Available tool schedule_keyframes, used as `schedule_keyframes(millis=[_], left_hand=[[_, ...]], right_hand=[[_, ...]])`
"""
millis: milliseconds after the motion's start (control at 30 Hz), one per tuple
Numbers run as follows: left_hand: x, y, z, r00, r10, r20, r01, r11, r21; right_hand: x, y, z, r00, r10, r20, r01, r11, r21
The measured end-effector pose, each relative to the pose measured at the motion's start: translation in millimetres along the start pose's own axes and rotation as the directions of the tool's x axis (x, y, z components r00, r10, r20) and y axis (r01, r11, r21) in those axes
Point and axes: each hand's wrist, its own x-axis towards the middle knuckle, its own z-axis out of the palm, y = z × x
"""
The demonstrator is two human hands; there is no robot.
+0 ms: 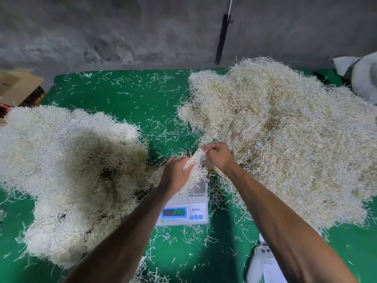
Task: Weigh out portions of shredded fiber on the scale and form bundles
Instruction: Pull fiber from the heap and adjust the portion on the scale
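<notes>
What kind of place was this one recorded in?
Probably a small packing workshop: a digital scale on a green-covered table, big piles of shredded fiber, a bare concrete wall behind.

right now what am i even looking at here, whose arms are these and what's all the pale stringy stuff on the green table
This is one picture from a camera worn on a person's head, looking forward and down, so the two bare arms coming in from the bottom are that person's own.

On the green table cover lie two big heaps of pale shredded fiber: one heap on the left and a larger one on the right. Loose strands are scattered all over between them.

Between the heaps stands a small white digital scale with a lit display; its digits are too blurred to read.

Above the scale's platform, the left hand and the right hand together grip a small tuft of fiber.

A brown cardboard box sits at the far left corner.
</notes>
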Motion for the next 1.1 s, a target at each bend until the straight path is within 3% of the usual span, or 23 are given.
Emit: schedule_keyframes(millis=[333, 433, 600, 667, 733, 833, 967, 1033, 1100], left_hand=[[17, 16, -4, 0.999, -0.008, 0.052, 0.005, 0.999, 0.046], [15, 22, 1, 0.999, -0.003, 0.053, 0.001, 0.999, 0.038], [14, 21, -3, 0.997, 0.058, 0.057, -0.062, 0.996, 0.065], [7, 10, -8, 0.994, 0.086, 0.069, -0.092, 0.992, 0.09], [-2, -5, -13, 0.998, 0.059, 0.007, -0.06, 0.997, 0.055], [-7, -14, -19, 0.999, -0.028, -0.038, 0.027, 0.999, -0.032], [-4, -1, -16, 0.992, -0.088, -0.089, 0.081, 0.993, -0.082], [-2, 6, -17, 0.983, -0.091, -0.162, 0.072, 0.99, -0.122], [0, 9, -20, 0.977, -0.06, -0.206, 0.035, 0.992, -0.122]], right_hand=[[17, -5, 4, 0.915, 0.302, -0.266, -0.192, 0.909, 0.37], [23, -5, 3, 0.878, 0.332, -0.346, -0.199, 0.908, 0.368], [30, -2, -22, 0.825, 0.395, -0.404, -0.191, 0.868, 0.458], [30, 0, -53, 0.818, 0.357, -0.451, -0.13, 0.878, 0.46], [34, -2, -81, 0.817, 0.341, -0.465, -0.076, 0.863, 0.5], [41, 0, -105, 0.802, 0.415, -0.429, -0.028, 0.743, 0.668], [38, 16, -90, 0.839, 0.26, -0.477, -0.165, 0.959, 0.232], [28, 24, -80, 0.867, 0.163, -0.471, -0.221, 0.973, -0.07], [20, 24, -73, 0.892, -0.018, -0.453, -0.204, 0.876, -0.438]])
